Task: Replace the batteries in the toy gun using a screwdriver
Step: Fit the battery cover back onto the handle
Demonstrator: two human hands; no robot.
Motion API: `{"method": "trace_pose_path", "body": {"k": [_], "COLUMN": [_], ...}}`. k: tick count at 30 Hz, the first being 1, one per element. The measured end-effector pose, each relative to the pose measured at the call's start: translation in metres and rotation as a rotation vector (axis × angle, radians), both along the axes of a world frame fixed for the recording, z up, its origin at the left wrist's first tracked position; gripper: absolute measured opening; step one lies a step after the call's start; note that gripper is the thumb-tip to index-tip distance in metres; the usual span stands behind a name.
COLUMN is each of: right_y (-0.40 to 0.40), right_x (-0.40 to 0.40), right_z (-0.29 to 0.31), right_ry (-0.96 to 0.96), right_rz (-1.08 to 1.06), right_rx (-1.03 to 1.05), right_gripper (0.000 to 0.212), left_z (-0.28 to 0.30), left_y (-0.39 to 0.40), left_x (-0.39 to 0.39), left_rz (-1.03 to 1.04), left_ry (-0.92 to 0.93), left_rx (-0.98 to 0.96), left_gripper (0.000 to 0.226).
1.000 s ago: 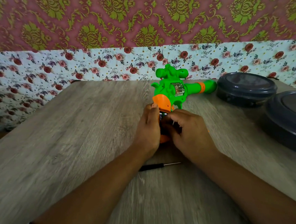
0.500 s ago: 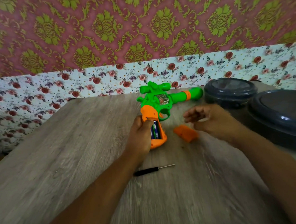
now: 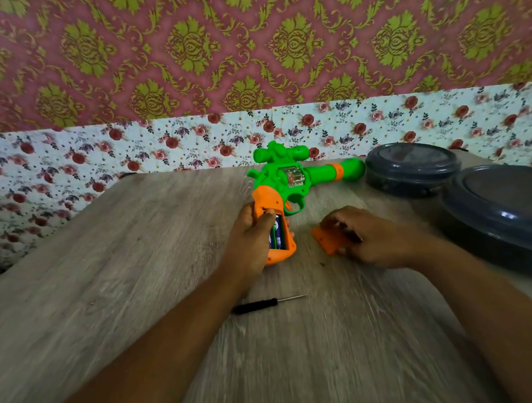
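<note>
A green toy gun (image 3: 291,181) with an orange grip lies on its side on the wooden table (image 3: 131,256), barrel pointing right. The grip's battery bay is uncovered and blue batteries (image 3: 278,234) show inside. My left hand (image 3: 251,242) grips the orange handle, thumb at the top of the bay. The orange battery cover (image 3: 324,239) lies on the table just right of the grip. My right hand (image 3: 366,240) rests on the cover with fingers curled over its right part. A small black-handled screwdriver (image 3: 266,304) lies on the table nearer to me, between my forearms.
Two dark grey round lidded containers stand at the right: one (image 3: 412,167) at the back by the gun's muzzle, a larger one (image 3: 505,214) nearer, close to my right forearm. A flowered wall runs along the table's far edge.
A second ago both hands were at the grip. My right hand carried the orange cover off to the right, and it has now come down onto the cover on the table.
</note>
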State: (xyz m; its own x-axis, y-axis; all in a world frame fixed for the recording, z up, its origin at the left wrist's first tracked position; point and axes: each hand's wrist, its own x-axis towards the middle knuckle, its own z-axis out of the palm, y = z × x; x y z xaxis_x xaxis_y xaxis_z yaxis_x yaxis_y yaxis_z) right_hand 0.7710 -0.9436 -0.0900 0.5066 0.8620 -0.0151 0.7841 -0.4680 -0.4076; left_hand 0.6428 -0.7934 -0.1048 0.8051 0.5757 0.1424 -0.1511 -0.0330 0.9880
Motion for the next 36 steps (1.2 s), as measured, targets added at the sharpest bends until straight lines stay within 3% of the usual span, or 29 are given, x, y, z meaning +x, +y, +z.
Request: {"method": "trace_pose_path", "body": {"k": [3, 7, 10, 12, 16, 22, 26, 32, 36], "right_y": [-0.001, 0.006, 0.013, 0.022, 0.038, 0.035, 0.033, 0.034, 0.035], "right_x": [-0.001, -0.017, -0.041, -0.055, -0.065, -0.06, -0.058, -0.062, -0.063], "right_z": [0.0, 0.012, 0.022, 0.018, 0.001, 0.001, 0.001, -0.003, -0.002], "right_ry": [-0.019, 0.027, 0.134, 0.101, -0.002, -0.086, -0.147, -0.273, -0.251], "right_rz": [-0.066, -0.082, -0.021, 0.054, 0.157, 0.191, 0.182, 0.12, 0.089], "right_rx": [0.112, 0.495, 0.647, 0.694, 0.667, 0.636, 0.621, 0.601, 0.589], "right_gripper": [0.049, 0.046, 0.044, 0.044, 0.044, 0.046, 0.041, 0.037, 0.038], "left_z": [-0.001, -0.002, -0.001, -0.002, -0.001, 0.001, -0.002, -0.007, -0.005], "left_y": [0.003, 0.009, 0.01, 0.008, 0.006, 0.006, 0.011, 0.015, 0.018], "left_x": [0.001, -0.001, -0.002, -0.002, -0.003, -0.003, 0.002, 0.005, 0.003], "left_rz": [-0.005, -0.055, -0.076, -0.068, -0.045, -0.064, -0.087, -0.148, -0.219], "left_ry": [-0.009, 0.005, 0.02, 0.023, 0.004, -0.022, -0.037, -0.047, -0.069], "left_rx": [-0.081, -0.123, -0.126, -0.118, -0.091, -0.21, -0.288, -0.317, -0.363], "left_gripper": [0.022, 0.056, 0.071, 0.079, 0.069, 0.072, 0.054, 0.041, 0.038]}}
